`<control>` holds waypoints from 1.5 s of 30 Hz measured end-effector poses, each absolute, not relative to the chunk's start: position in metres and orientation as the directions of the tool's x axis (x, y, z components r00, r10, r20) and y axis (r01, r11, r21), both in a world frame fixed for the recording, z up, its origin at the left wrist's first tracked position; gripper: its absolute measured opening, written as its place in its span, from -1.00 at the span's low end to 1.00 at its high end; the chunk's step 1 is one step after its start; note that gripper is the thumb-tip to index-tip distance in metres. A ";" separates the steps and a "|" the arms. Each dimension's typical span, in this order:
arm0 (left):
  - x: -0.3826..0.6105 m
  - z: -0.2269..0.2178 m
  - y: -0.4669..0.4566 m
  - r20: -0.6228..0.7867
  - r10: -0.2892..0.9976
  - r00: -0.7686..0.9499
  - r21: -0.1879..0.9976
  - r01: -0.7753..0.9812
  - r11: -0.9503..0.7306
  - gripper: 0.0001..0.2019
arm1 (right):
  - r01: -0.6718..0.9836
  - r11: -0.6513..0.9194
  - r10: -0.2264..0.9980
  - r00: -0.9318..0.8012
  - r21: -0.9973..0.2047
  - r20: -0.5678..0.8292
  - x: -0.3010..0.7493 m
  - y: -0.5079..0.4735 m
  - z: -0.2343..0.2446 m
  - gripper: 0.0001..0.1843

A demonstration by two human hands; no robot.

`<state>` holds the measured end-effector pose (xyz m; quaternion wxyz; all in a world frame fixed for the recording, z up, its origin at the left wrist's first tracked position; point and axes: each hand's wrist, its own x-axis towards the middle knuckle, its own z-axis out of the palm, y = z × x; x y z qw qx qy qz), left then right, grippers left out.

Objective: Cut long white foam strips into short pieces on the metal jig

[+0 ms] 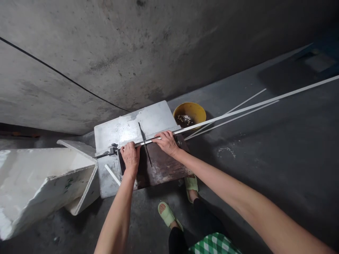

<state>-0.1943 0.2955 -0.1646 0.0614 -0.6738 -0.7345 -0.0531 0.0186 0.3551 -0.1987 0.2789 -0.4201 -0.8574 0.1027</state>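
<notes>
Both hands, L (130,155) & R (166,142), press long white strip (238,111) onto cutter board (148,155).
</notes>
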 end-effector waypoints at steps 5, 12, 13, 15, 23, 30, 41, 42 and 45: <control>-0.189 -0.164 0.274 0.166 0.985 -0.055 -0.077 0.995 0.068 -0.72 | 0.660 0.640 0.763 -0.486 -0.394 0.426 0.023 0.335 -0.199 -0.79; -0.178 -0.168 0.240 0.237 0.972 -0.004 -0.013 1.000 0.007 -0.75 | 0.589 0.701 0.707 -0.508 -0.401 0.491 0.042 0.327 -0.198 -0.72; -0.177 -0.168 0.237 0.235 0.972 0.028 -0.024 0.999 -0.023 -0.74 | 0.597 0.695 0.713 -0.496 -0.402 0.496 0.046 0.327 -0.197 -0.74; -0.174 -0.168 0.231 0.210 0.974 0.089 -0.018 0.996 -0.087 -0.74 | 0.629 0.680 0.721 -0.478 -0.377 0.502 0.053 0.325 -0.196 -0.76; -0.165 -0.170 0.197 0.156 0.951 0.265 0.071 0.958 -0.279 -0.76 | 0.670 0.668 0.738 -0.539 -0.324 0.407 0.012 0.310 -0.192 -0.83; -0.175 -0.164 0.153 0.228 0.949 0.220 0.121 0.960 -0.251 -0.71 | 0.535 0.780 0.621 -0.723 -0.324 0.303 -0.089 0.307 -0.183 -0.82; -0.238 -0.153 0.199 0.297 0.952 -0.071 0.079 0.996 0.050 -0.61 | 0.611 0.685 0.696 -0.709 -0.398 0.110 -0.112 0.296 -0.167 -0.79; -0.241 -0.155 0.211 0.281 0.957 -0.071 0.074 0.996 0.052 -0.59 | 0.632 0.661 0.715 -0.694 -0.404 0.083 -0.113 0.294 -0.163 -0.80; -0.245 -0.161 0.240 0.181 0.982 -0.056 0.099 0.994 0.038 -0.53 | 0.679 0.595 0.756 -0.654 -0.430 0.013 -0.119 0.289 -0.152 -0.82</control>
